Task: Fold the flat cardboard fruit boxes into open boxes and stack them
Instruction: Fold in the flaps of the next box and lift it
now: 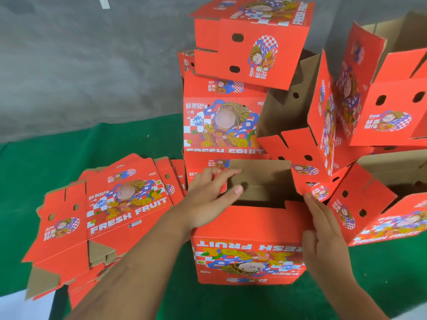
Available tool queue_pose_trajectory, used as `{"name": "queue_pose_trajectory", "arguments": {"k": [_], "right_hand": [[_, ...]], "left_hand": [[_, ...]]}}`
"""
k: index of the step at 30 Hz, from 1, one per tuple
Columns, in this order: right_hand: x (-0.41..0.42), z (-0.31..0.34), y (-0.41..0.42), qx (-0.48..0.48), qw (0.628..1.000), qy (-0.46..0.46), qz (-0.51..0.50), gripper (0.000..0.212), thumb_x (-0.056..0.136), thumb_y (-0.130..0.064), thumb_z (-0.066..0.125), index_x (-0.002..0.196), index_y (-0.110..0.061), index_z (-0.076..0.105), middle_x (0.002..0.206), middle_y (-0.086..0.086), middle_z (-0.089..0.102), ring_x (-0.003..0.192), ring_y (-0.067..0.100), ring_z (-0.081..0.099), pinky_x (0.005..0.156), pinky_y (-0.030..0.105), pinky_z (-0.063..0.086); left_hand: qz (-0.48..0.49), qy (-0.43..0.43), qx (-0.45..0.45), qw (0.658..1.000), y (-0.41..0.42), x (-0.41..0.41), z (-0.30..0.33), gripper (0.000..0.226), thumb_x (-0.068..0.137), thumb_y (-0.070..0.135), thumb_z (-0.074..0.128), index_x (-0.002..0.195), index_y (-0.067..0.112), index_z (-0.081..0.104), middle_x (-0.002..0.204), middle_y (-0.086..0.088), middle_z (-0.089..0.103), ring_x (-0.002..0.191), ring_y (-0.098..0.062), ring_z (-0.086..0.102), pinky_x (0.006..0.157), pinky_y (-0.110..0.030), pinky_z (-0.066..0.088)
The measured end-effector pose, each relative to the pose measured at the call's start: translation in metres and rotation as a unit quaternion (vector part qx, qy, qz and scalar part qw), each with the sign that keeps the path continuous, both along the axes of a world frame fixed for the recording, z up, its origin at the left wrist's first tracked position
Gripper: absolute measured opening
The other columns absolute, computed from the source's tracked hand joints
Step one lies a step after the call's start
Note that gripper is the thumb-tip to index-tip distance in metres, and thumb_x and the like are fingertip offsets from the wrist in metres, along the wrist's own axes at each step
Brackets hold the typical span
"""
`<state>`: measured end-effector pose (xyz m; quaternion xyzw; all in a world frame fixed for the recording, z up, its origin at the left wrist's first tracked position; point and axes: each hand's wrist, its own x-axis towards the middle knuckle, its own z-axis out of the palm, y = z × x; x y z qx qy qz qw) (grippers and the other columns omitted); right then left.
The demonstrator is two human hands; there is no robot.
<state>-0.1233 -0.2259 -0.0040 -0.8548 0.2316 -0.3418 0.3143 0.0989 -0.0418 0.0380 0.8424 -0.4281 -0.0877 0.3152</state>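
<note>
box (249, 245): light, stiff cardboard, creases bend | left hand (208, 199) grip pinches brown flap (261, 179) | right hand (323, 232) grip flat, open, on box's right edge | hold by flaps

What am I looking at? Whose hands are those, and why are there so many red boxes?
This is one picture from a camera worn on a person's head, so you see what they see when they look down at their own hands. No machine here, just a person.

They are turning flat cardboard into fruit boxes. The box in front of them is half made. The left hand pinches a brown flap at its open top, thumb on the inside. The right hand lies flat against the box's right side, fingers straight.

On the left lies a pile of flat boxes waiting to be folded. Behind and to the right are finished boxes, stacked and rather tumbled. All of it sits on a green mat.
</note>
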Motion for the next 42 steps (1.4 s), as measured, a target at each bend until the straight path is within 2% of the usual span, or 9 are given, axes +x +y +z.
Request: {"name": "queue_pose_trajectory", "arguments": {"k": [6,8,12,17,22,26,31,36,42], "right_hand": [[-0.010,-0.006,0.003,0.003,0.999,0.006,0.045,0.055,0.083,-0.025,0.037,0.122,-0.017,0.074,0.143,-0.007,0.058,0.142,0.005,0.042,0.117,0.014,0.028],[-0.009,0.000,-0.006,0.003,0.999,0.026,0.046,0.046,0.085,-0.029,0.043,0.115,-0.020,0.077,0.136,-0.013,0.061,0.139,0.006,0.046,0.113,0.015,0.031],[0.012,0.029,-0.026,0.010,0.999,0.018,0.033,0.058,0.100,-0.066,0.038,0.077,-0.021,0.067,0.084,-0.012,0.063,0.087,0.024,0.059,0.079,0.041,0.042],[0.042,0.043,-0.035,0.075,0.963,0.255,0.049,0.083,0.079,-0.084,0.058,0.151,-0.046,0.039,0.145,-0.007,0.033,0.133,0.020,0.038,0.113,0.038,0.030],[0.053,0.041,-0.031,-0.028,0.932,0.361,0.029,0.090,0.070,-0.079,0.071,0.142,-0.040,0.034,0.138,-0.008,0.032,0.124,0.033,0.051,0.096,0.050,0.050],[0.057,0.036,-0.020,-0.092,0.916,0.390,-0.024,0.085,0.073,-0.081,0.067,0.138,-0.037,0.034,0.137,-0.003,0.035,0.121,0.035,0.049,0.082,0.046,0.046],[0.046,0.046,-0.030,0.236,0.955,0.180,-0.006,0.066,0.079,-0.080,0.059,0.133,-0.041,0.056,0.142,-0.004,0.045,0.122,0.017,0.054,0.100,0.034,0.039],[0.030,0.052,-0.038,0.602,0.793,0.092,0.006,0.050,0.088,-0.066,0.064,0.100,-0.019,0.079,0.097,0.011,0.079,0.080,0.027,0.077,0.074,0.043,0.061],[0.010,0.044,-0.062,0.662,0.743,0.055,0.083,0.044,0.086,-0.061,0.068,0.105,-0.024,0.082,0.092,0.011,0.078,0.077,0.027,0.077,0.067,0.046,0.061]], "left_hand": [[0.055,-0.132,0.059,0.988,-0.005,0.003,-0.011,0.071,0.093,0.080,0.015,0.155,0.058,-0.012,0.108,0.011,0.032,0.100,-0.016,0.030,0.091,-0.035,0.024],[0.053,-0.101,-0.027,0.993,-0.005,0.004,-0.013,0.071,0.095,0.079,0.025,0.158,0.051,0.007,0.108,0.021,0.040,0.102,-0.012,0.035,0.093,-0.035,0.026],[0.008,-0.022,-0.124,0.992,-0.001,0.006,-0.014,0.046,0.102,0.073,0.015,0.092,0.055,0.057,0.105,0.027,0.058,0.110,-0.009,0.046,0.106,-0.042,0.024],[0.007,-0.078,0.028,0.997,0.002,0.000,-0.011,0.059,0.078,0.084,0.047,0.125,0.050,0.056,0.132,0.027,0.051,0.130,-0.012,0.041,0.108,-0.041,0.025],[0.226,0.015,0.250,0.941,-0.009,-0.016,-0.007,0.101,0.068,0.093,0.055,0.150,0.040,0.027,0.151,0.000,0.035,0.133,-0.034,0.051,0.108,-0.061,0.030],[0.227,0.018,0.199,0.953,-0.015,-0.020,-0.006,0.101,0.075,0.081,0.064,0.153,0.027,0.026,0.150,-0.007,0.035,0.125,-0.040,0.058,0.092,-0.049,0.050],[0.213,0.326,-0.131,0.912,0.015,-0.021,-0.013,0.089,0.081,0.078,0.064,0.154,0.040,0.030,0.145,0.011,0.054,0.123,-0.012,0.059,0.108,-0.035,0.044],[0.291,0.508,-0.285,0.759,0.034,-0.027,-0.023,0.050,0.112,0.032,0.031,0.152,0.004,0.042,0.156,-0.018,0.045,0.143,-0.032,0.045,0.113,-0.036,0.041],[0.278,0.540,-0.304,0.734,0.047,-0.062,-0.005,0.046,0.072,0.060,0.071,0.106,0.029,0.072,0.095,-0.005,0.075,0.078,-0.024,0.072,0.061,-0.033,0.057]]}}
